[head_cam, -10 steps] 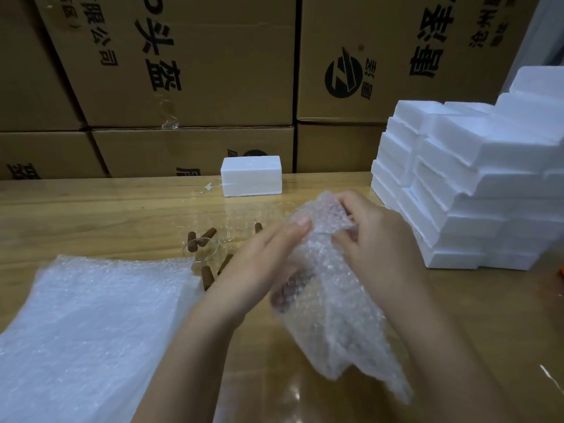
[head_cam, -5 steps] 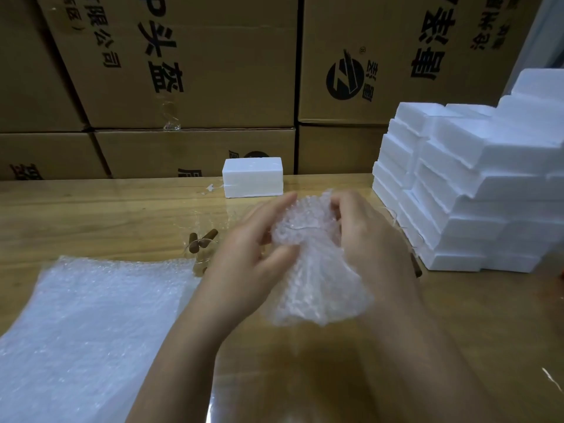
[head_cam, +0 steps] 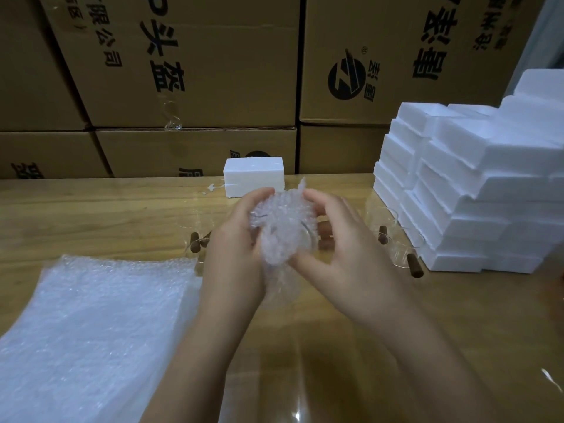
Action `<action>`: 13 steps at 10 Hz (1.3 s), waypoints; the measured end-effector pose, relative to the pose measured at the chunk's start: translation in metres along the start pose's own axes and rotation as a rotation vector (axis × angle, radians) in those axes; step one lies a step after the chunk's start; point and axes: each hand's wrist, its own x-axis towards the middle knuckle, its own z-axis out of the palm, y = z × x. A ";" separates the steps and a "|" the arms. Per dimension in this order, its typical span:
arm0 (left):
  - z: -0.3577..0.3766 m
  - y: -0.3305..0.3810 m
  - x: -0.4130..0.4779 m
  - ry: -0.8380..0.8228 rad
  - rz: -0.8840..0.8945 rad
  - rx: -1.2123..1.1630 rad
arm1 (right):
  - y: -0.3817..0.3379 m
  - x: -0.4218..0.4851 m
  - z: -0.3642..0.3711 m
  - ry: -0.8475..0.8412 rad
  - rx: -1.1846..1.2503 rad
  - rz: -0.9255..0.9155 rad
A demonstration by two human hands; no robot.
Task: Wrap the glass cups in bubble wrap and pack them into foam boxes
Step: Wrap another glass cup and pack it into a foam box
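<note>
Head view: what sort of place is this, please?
Probably a packing bench in a warehouse or shipping workshop: printed cardboard cartons stacked behind the wooden table, a pile of white foam boxes at the right, and bubble wrap sheets at the left.

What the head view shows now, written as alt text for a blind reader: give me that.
The left hand and right hand grip a crumpled bubble-wrap bundle above a wooden table. Bubble-wrap sheets lie at left, stacked white foam boxes at right, one foam box behind, cardboard cartons beyond.
</note>
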 end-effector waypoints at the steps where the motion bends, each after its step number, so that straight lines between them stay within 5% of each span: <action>1: 0.002 0.006 -0.002 -0.012 0.062 0.083 | 0.001 0.001 0.004 0.104 0.047 0.035; 4: -0.008 0.006 -0.012 -0.375 0.239 0.067 | 0.018 0.008 -0.007 0.226 0.120 0.191; 6: -0.008 0.005 -0.009 -0.360 0.246 0.068 | 0.016 0.008 -0.006 0.194 0.177 0.210; 10: -0.010 -0.001 -0.005 -0.008 0.241 0.161 | 0.006 0.002 -0.011 -0.221 0.339 0.064; 11: -0.007 -0.001 -0.005 0.062 0.306 0.293 | 0.005 0.002 -0.014 -0.182 0.398 0.082; 13: -0.001 0.010 -0.009 0.098 0.396 0.438 | 0.004 0.002 0.000 0.095 0.076 0.091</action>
